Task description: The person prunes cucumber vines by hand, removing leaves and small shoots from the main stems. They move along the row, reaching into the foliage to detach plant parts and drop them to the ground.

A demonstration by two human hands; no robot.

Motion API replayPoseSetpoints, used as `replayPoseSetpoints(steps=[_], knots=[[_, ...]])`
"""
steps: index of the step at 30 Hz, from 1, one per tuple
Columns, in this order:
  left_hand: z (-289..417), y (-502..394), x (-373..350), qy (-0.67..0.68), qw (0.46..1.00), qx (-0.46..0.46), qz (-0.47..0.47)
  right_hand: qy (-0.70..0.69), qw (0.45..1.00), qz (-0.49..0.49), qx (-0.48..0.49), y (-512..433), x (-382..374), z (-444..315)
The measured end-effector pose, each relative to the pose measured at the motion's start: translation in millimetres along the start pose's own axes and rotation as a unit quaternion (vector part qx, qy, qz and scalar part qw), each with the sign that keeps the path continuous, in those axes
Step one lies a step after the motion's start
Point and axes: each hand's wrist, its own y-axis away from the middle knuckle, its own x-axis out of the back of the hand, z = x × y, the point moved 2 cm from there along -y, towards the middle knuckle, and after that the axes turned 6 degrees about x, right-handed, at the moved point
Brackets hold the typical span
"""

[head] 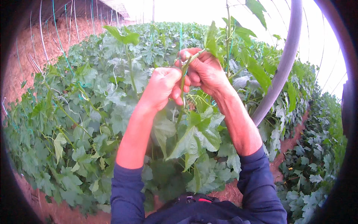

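Both my hands are raised at a climbing vine's stem (183, 81), just above its broad lobed leaves (195, 134). My left hand (165, 85) has its fingers curled against the left side of the stem. My right hand (204, 70) pinches the upper part of the stem between thumb and fingers, close under a leaf (211, 39). A thin green twine (181, 36) comes down from above to the hands. A bit of it shows beside the stem between them; whether the left fingers hold twine or stem is hidden.
Dense leafy vines (92, 117) surround the hands on both sides. A thick grey curved pole (279, 72) rises close to my right forearm. More twines (56, 28) hang before an earthen wall (25, 61) at left. A bare soil path (291, 142) runs between rows at right.
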Motion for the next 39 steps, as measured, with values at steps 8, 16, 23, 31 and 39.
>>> replayPoseSetpoints(steps=[8, 16, 23, 31, 39], knots=[[4.2, 7.1, 10.1, -0.008, 0.999, -0.037, -0.011, -0.054, 0.991, -0.107, -0.061, -1.1, -10.4, -6.1], [3.1, 3.3, 7.4, -0.045, 0.998, -0.044, 0.011, 0.188, 0.975, -0.121, 0.016, 3.9, 8.7, -8.3], [-4.1, -1.4, 1.1, -0.081, 0.996, -0.032, 0.029, 0.443, 0.896, -0.031, 0.025, 23.1, 7.5, -20.3], [-15.1, -0.8, -7.4, -0.13, 0.988, -0.009, 0.085, 0.532, 0.834, -0.074, 0.125, 55.4, 22.8, 5.7], [-34.8, -13.5, -38.7, -0.388, 0.884, -0.107, 0.237, 0.533, 0.82, -0.043, 0.204, 66.1, 47.2, 30.1]])
